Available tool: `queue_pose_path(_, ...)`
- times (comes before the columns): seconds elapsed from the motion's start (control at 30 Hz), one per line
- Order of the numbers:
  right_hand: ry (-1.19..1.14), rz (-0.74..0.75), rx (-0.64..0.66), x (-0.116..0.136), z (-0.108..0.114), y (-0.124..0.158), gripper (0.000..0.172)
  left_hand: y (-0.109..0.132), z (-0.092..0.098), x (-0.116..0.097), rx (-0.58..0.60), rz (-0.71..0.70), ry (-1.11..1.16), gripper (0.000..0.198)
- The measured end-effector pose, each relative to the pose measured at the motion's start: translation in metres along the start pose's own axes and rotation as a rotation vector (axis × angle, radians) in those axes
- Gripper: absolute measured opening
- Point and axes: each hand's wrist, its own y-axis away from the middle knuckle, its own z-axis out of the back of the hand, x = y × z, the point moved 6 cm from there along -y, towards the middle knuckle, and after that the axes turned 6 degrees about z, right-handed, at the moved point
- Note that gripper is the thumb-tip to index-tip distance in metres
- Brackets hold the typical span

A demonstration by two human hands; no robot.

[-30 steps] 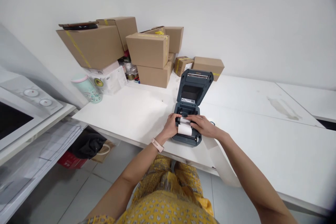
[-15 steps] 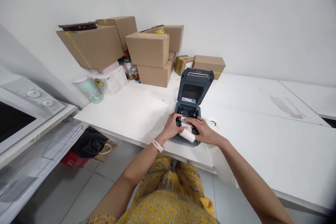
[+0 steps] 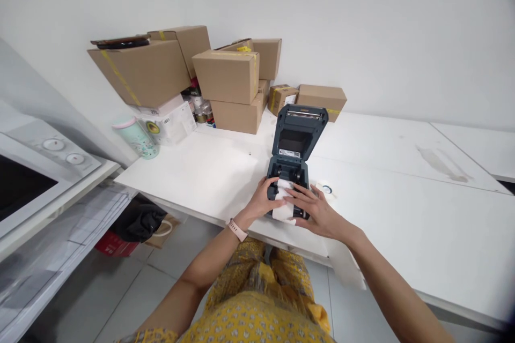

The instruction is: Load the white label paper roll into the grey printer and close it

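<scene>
A dark label printer (image 3: 288, 163) stands on the white table with its lid (image 3: 300, 131) raised toward the wall. A white strip of label paper (image 3: 282, 210) lies over the front of its lower half, its end hanging toward the table's front edge. My left hand (image 3: 262, 199) grips the strip's left side, thumb on the paper and index finger at the printer's inner edge. My right hand (image 3: 316, 211) has the strip's right side, fingers across its top and thumb near its lower end. Where the paper runs beneath my fingers is hidden.
Cardboard boxes (image 3: 225, 76) are stacked at the back left. A mint tumbler (image 3: 139, 139) stands near the table's left end, and a microwave (image 3: 40, 166) is further left. A small piece with a blue ring (image 3: 326, 189) lies right of the printer. Paper (image 3: 345, 262) hangs off the front edge.
The paper's curled front end has flattened and now hangs straighter over the printer's front. My right hand has shifted slightly, its fingers reaching further across the strip. My left hand barely moved.
</scene>
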Motion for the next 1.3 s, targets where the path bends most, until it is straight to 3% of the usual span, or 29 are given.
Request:
queue_pose_path(0.03, -0.008, 0.011, -0.036, 0.002, 0.012, 0.0, 0.045, 0.004, -0.001, 0.002, -0.006, 0.018, 0.047, 0.078)
queue_pose_path(0.1, -0.017, -0.013, -0.23, -0.002, 0.05, -0.006, 0.037, 0.014, -0.003, 0.008, -0.042, 0.074, 0.145, 0.089)
queue_pose_path(0.17, 0.013, -0.101, -0.578, -0.02, 0.099, -0.016, 0.043, 0.025, -0.006, 0.013, -0.096, 0.125, 0.226, 0.097)
queue_pose_path(0.23, 0.035, -0.19, -0.819, -0.044, 0.137, -0.034, 0.055, 0.036, -0.01, 0.016, -0.136, 0.161, 0.287, 0.105)
queue_pose_path(0.3, -0.062, -0.267, -0.914, -0.073, 0.158, -0.061, 0.065, 0.047, -0.015, 0.018, -0.138, 0.213, 0.37, 0.115)
queue_pose_path(0.37, -0.242, -0.33, -0.902, -0.095, 0.166, -0.085, 0.066, 0.057, -0.02, 0.019, -0.106, 0.276, 0.458, 0.124)
queue_pose_path(0.43, -0.323, -0.366, -0.899, -0.101, 0.166, -0.095, 0.063, 0.065, -0.021, 0.02, -0.077, 0.31, 0.508, 0.129)
queue_pose_path(0.57, -0.232, -0.32, -0.951, -0.06, 0.145, -0.062, 0.052, 0.071, -0.017, 0.024, -0.094, 0.266, 0.443, 0.127)
queue_pose_path(0.7, -0.162, -0.19, -0.836, -0.002, 0.083, -0.012, 0.034, 0.072, -0.02, 0.031, -0.086, 0.223, 0.378, 0.125)
queue_pose_path(0.8, -0.055, -0.095, -0.699, 0.025, 0.032, 0.009, 0.032, 0.077, -0.022, 0.031, -0.081, 0.199, 0.367, 0.13)
queue_pose_path(0.93, 0.004, -0.12, -0.611, 0.031, -0.009, 0.017, 0.042, 0.085, -0.015, 0.023, -0.064, 0.175, 0.326, 0.126)
queue_pose_path(1.0, -0.014, -0.156, -0.633, 0.029, -0.017, 0.017, 0.044, 0.082, -0.007, 0.018, -0.115, 0.171, 0.308, 0.109)
queue_pose_path(1.1, -0.073, -0.198, -0.742, 0.028, -0.022, 0.017, 0.042, 0.064, 0.001, 0.012, -0.188, 0.19, 0.326, 0.08)
queue_pose_path(1.2, -0.162, -0.256, -0.905, 0.028, -0.023, 0.019, 0.036, 0.044, -0.001, 0.009, -0.202, 0.194, 0.356, 0.078)
queue_pose_path(1.3, -0.298, -0.423, -1.023, 0.019, -0.031, 0.022, 0.038, 0.033, -0.006, 0.01, -0.187, 0.2, 0.395, 0.08)
